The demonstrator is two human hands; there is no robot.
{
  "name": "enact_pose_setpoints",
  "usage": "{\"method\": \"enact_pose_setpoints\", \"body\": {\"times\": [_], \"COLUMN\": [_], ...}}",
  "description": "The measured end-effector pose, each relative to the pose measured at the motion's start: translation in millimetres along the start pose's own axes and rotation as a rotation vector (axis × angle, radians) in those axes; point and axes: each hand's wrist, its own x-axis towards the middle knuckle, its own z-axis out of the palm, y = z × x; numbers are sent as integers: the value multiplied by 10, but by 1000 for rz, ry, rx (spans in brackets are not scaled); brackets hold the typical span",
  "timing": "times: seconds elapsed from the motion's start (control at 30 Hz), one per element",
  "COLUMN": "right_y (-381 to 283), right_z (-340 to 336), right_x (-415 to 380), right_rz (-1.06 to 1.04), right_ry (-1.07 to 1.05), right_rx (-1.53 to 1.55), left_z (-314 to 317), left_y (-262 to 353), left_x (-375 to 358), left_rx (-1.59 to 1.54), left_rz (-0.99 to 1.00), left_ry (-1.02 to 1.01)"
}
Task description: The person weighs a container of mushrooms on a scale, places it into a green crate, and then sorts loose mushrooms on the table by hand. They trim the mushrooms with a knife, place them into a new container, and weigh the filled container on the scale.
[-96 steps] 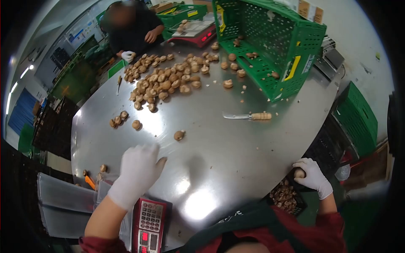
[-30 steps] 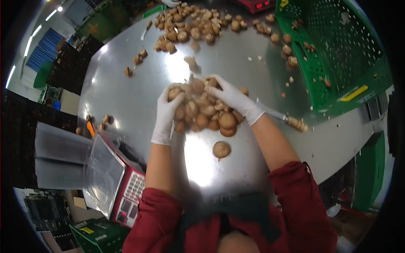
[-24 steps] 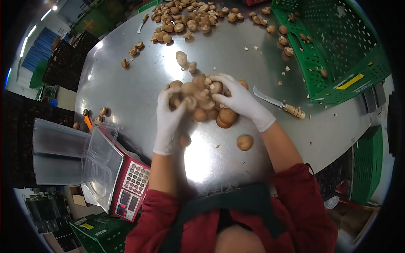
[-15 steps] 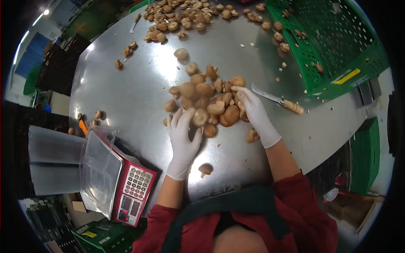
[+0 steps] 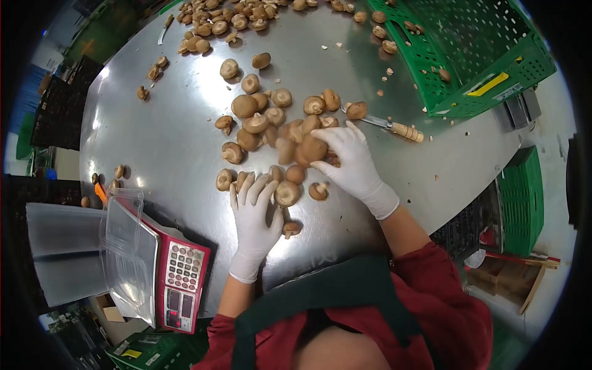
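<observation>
Brown-capped shiitake mushrooms (image 5: 245,106) lie loosely spread over the middle of a steel table. My left hand (image 5: 256,213), in a white glove, rests at the near left side of this pile. Its fingers are spread, with the tips touching mushrooms. At the pile's right side, my gloved right hand (image 5: 354,161) has thumb and fingers curved around a mushroom (image 5: 313,149), slightly blurred. Another mushroom (image 5: 318,191) lies stem up just below it. Beyond the right hand, a wooden-handled curved knife (image 5: 405,131) lies with a mushroom (image 5: 356,110) over its blade.
A green perforated crate (image 5: 456,102) lies at the far right with some mushrooms on it. To my left stands a red scale (image 5: 183,265) with clear plastic trays (image 5: 125,225). A larger mushroom heap (image 5: 228,18) and a small knife (image 5: 165,29) are at the table's far side.
The pile has spread out, with mushrooms separated toward the far left. My right hand has moved left and down, closing around a mushroom. A mushroom now covers part of the knife blade.
</observation>
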Motion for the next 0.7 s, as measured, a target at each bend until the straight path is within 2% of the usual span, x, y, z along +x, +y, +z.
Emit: {"method": "enact_pose_setpoints", "body": {"times": [0.1, 0.13, 0.23, 0.27, 0.37, 0.47, 0.5, 0.53, 0.57, 0.63, 0.7], "right_y": [-108, -93, -113, -129, -16, 25, -60, -207, -316, -270, -212], "right_z": [-181, -245, -315, -300, -204, -83, -98, -118, -126, -2, -112], "right_x": [-35, -81, -132, -169, -309, -470, -517, -575, -650, -765, -829], "right_rz": [385, 451, 499, 579, 476, 384, 486, 589, 690, 568, 585], "right_ry": [-104, -187, -157, -130, -185, -320, -320, -319, -318, -327, -482], "right_rx": [849, 973, 1616, 1702, 1950, 1992, 1958, 1922, 1884, 1589, 1465], "left_z": [-38, -66, -162, -192, -174, -151, -133, -64, 12, 88, 44], "left_y": [14, 38, 174, 219, 364, 618, 672, 629, 675, 647, 674], "left_x": [-33, -28, 56, 101, 244, 313, 326, 300, 257, 185, 106], "left_rx": [-6, -20, -85, -109, -257, -580, -718, -729, -871, -993, -1045], "left_rz": [0, -8, 16, 30, 43, 5, -15, -9, -51, -103, -178], "left_ry": [0, 9, 64, 86, 85, -60, -111, -239, -266, -300, -284]}}
